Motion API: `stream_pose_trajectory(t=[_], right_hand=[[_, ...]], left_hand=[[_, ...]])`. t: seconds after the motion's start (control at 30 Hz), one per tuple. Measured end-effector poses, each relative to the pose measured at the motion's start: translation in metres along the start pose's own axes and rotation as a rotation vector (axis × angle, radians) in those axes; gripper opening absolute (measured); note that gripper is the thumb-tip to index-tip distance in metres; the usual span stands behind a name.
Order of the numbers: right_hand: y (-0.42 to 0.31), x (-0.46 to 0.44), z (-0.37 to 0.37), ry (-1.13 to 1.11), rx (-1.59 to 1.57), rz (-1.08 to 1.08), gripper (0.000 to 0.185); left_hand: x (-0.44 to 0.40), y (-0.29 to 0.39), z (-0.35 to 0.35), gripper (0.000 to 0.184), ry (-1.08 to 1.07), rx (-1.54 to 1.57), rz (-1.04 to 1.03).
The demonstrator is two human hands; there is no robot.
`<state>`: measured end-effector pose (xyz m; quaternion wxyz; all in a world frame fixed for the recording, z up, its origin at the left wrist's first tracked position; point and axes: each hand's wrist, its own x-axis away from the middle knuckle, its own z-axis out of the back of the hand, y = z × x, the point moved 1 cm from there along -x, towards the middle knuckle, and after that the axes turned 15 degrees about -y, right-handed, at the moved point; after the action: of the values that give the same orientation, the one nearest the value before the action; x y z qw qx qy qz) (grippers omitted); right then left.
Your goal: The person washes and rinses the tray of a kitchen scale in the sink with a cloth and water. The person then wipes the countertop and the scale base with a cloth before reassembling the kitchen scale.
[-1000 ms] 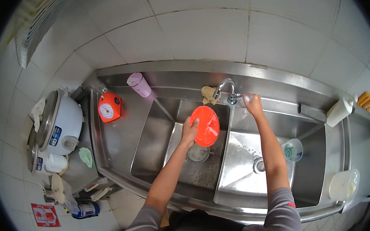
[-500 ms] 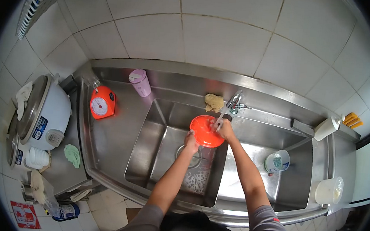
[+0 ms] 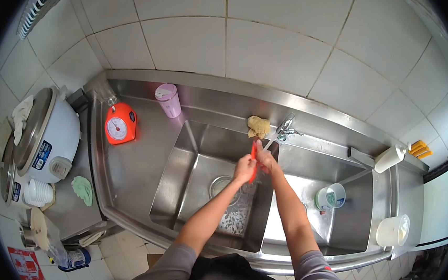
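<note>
A shallow round orange plastic dish [image 3: 254, 162] is turned almost edge-on over the left sink basin, showing as a thin upright strip. My left hand [image 3: 244, 169] is closed on its near left side. On the other face, my right hand [image 3: 267, 161] presses against the dish, its fingers partly hidden. Water runs from the chrome faucet [image 3: 285, 128] down to my right hand. A tan sponge [image 3: 258, 126] lies on the ledge just behind the dish.
An orange kitchen scale [image 3: 120, 124] and a pink tumbler [image 3: 168, 100] stand left of the basins. A clear cup [image 3: 331, 196] sits in the right basin [image 3: 349, 223]. Rightward are a white bottle [image 3: 391, 158] and a white tub [image 3: 392, 230]. A rice cooker [image 3: 56, 137] stands far left.
The dish has turned from lying broad face up to standing nearly edge-on. My left hand has moved right and up, closer to my right hand, which has shifted slightly down.
</note>
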<state>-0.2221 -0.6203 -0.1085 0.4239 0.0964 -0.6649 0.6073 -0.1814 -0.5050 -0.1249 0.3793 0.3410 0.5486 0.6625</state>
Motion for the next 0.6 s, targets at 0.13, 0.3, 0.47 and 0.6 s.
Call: stream_pose_trajectory(t=[0.13,0.3,0.47,0.6], right_hand=[[0.045,-0.076,0.001,-0.267,-0.383,0.313,0.040],[0.048,-0.008,0.005,-0.357,-1.008,0.257,0.033],[0.044,0.056,-0.011,-0.469,-0.948,0.464,0.042],[0.061,0.056,-0.005,-0.240,-0.811,0.519,0.037]], left_hand=[[-0.005,0.012,-0.015,0.030,-0.300,-0.289,0.087],[0.002,0.000,-0.029,0.057,-0.507,-0.284,0.114],[-0.013,0.004,-0.012,0.057,0.002,-0.844,-0.081],[-0.017,0.007,0.044,0.048,-0.110,-0.789,0.244]])
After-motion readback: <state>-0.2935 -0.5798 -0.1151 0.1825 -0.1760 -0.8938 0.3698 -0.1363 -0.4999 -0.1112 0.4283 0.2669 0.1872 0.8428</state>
